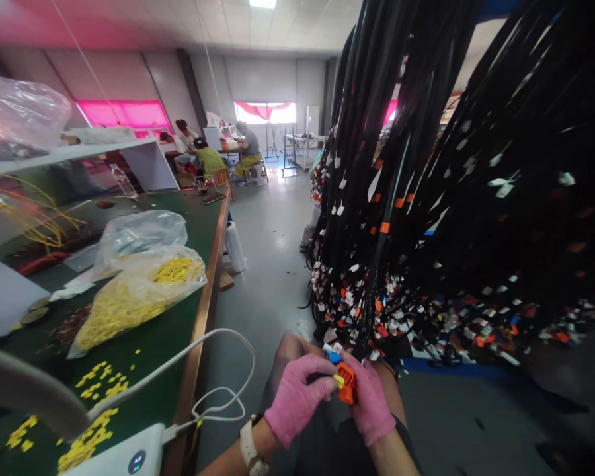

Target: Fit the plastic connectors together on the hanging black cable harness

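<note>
Above my lap, my right hand [371, 400] in a pink glove is closed around an orange connector [346, 383] whose slotted face is turned toward my left. My left hand [298, 395], also in a pink glove, pinches a small yellow clip [339, 381] against that face; how deep it sits I cannot tell. A blue connector [332, 356] and white pieces lie just behind the fingers, by the ends of the hanging black cables [377, 264].
Left is a green-topped bench [178, 304] with a bag of yellow clips [129, 307], loose yellow clips [92, 439], a white power bank [129, 456] and its cable [223, 390]. Cable bundles crowd the right. Several people [208, 158] sit at tables far back.
</note>
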The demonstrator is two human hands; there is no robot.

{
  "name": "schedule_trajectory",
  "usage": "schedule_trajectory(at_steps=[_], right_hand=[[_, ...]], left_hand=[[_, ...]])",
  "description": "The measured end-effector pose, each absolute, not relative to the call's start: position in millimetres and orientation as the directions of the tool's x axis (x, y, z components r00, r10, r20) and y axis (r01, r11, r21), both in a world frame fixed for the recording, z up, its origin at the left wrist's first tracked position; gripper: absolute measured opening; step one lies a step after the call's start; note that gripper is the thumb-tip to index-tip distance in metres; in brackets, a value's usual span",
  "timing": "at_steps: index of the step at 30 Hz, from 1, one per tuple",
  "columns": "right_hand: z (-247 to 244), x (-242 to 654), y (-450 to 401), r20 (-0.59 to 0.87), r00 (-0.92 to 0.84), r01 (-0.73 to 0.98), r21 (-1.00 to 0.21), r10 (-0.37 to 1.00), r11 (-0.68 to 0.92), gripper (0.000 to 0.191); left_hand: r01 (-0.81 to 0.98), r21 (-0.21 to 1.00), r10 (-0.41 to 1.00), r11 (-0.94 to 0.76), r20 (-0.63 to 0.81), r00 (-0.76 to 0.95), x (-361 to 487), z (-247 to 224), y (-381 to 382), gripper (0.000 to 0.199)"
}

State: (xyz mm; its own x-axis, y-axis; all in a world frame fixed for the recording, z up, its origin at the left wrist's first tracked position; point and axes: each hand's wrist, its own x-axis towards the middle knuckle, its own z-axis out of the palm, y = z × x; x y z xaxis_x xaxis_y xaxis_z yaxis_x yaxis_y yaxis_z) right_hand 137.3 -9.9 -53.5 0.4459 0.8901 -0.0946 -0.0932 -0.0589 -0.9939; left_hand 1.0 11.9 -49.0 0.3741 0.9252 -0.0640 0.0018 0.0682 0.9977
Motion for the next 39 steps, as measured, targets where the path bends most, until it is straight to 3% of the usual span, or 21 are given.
schedule_trajectory(at_steps=[3, 6, 10, 14, 20, 27, 33, 39], right_hand=[[-58.8, 135.0, -8.1, -0.101, 0.460, -0.118, -0.992, 0.882, -0.052, 0.028], [-55.3, 129.4, -6.9, -0.133, 0.473, -0.202, -0.979, 0.871, -0.039, 0.012], [-48.4, 121.6, -6.5, -0.183, 0.485, -0.305, -0.952, 0.855, -0.031, 0.017], [-53.5, 117.5, -6.1, -0.236, 0.490, -0.395, -0.918, 0.839, -0.027, 0.023], [-72.5, 117.0, -5.2, -0.257, 0.487, -0.450, -0.893, 0.835, -0.012, 0.032], [-71.8, 118.5, -5.5, -0.251, 0.502, -0.372, -0.926, 0.828, -0.055, 0.034], [-66.4, 118.7, -8.0, -0.234, 0.493, -0.379, -0.925, 0.838, -0.036, 0.034], [-67.8, 118.2, -8.3, -0.207, 0.447, -0.378, -0.926, 0.870, -0.026, 0.037]], left_hand=[[0.078, 0.997, 0.939, 0.018, -0.043, 0.342, 0.8, -50.3, 10.4, 0.010], [0.144, 0.982, 0.945, -0.120, 0.069, 0.319, -0.2, -52.6, 8.9, 0.010], [0.220, 0.933, 0.916, -0.285, 0.198, 0.349, -2.0, -49.9, 9.5, 0.011], [0.282, 0.897, 0.905, -0.341, 0.232, 0.357, -2.1, -45.5, 12.0, 0.011], [0.234, 0.945, 0.927, -0.231, 0.141, 0.346, -1.8, -50.5, 12.0, 0.014], [0.293, 0.937, 0.920, -0.191, 0.067, 0.386, -5.2, -51.7, 14.8, 0.020], [0.112, 0.994, 0.915, 0.017, -0.061, 0.400, -3.8, -59.4, 18.6, 0.019], [0.033, 0.999, 0.910, 0.022, -0.034, 0.413, -5.6, -58.3, 20.9, 0.016]])
